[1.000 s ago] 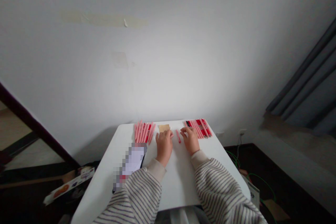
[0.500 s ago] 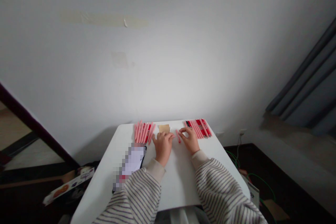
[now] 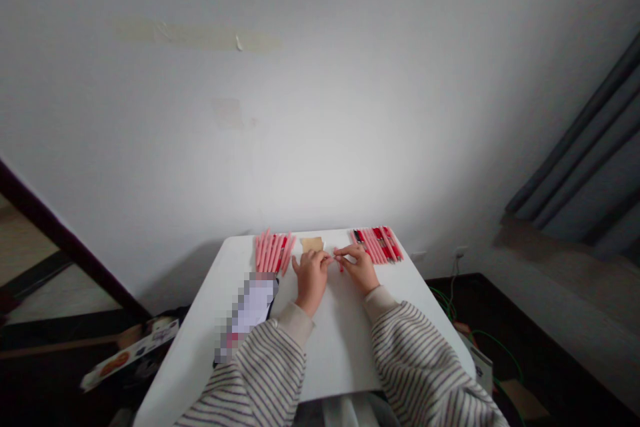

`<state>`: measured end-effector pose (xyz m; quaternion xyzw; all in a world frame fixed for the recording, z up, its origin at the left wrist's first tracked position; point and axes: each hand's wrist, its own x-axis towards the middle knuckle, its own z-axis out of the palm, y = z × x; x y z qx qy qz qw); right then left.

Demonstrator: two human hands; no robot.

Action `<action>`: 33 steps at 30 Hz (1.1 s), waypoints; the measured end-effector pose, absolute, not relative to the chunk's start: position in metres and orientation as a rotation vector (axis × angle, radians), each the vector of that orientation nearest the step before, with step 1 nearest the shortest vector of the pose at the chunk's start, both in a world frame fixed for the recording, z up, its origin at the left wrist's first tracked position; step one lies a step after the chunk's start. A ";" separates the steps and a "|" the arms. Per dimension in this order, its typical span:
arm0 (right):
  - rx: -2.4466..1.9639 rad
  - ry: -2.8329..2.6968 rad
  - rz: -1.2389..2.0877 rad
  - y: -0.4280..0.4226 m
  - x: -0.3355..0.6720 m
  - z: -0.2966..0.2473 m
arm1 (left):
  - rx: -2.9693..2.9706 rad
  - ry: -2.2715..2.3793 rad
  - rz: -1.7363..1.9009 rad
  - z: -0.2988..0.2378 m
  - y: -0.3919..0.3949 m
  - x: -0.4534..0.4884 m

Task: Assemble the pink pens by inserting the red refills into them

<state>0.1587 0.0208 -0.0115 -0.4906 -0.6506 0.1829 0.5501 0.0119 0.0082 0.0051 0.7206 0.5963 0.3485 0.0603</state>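
My left hand (image 3: pixel 311 279) is closed in a pinch above the middle of the white table (image 3: pixel 340 347). My right hand (image 3: pixel 361 268) also pinches, its fingertips meeting those of the left. Whatever small thing sits between the fingertips is too small to make out. Under the right fingers lies a pink pen piece (image 3: pixel 341 267), partly covered. To the left, several pink and red pens (image 3: pixel 273 253) lie side by side. Another row of pink, red and black pens (image 3: pixel 377 245) lies to the right.
A tan paper square (image 3: pixel 312 243) lies behind my left hand. A phone (image 3: pixel 253 307), its screen blurred, lies near my left sleeve. The wall (image 3: pixel 320 113) rises behind the table. Boxes and green cables (image 3: pixel 447 303) are on the floor at right.
My right hand has moved slightly left, and its fingertips now meet the left hand's. They cover more of the pink pen piece. The pen rows stay put.
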 end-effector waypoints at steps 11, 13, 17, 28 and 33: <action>-1.171 -1.540 0.405 0.022 0.159 -0.013 | 2.193 1.786 1.059 0.007 0.007 0.012; -1.175 -1.553 0.387 0.022 0.159 -0.013 | 2.191 1.783 1.067 0.007 0.007 0.012; -1.183 -1.575 0.345 0.022 0.160 -0.013 | 2.193 1.773 1.082 0.006 0.007 0.011; -1.188 -1.620 0.306 0.020 0.161 -0.011 | 2.192 1.772 1.065 0.008 0.006 0.011; -1.196 -1.612 0.298 0.019 0.160 -0.009 | 2.204 1.764 1.086 0.007 0.007 0.011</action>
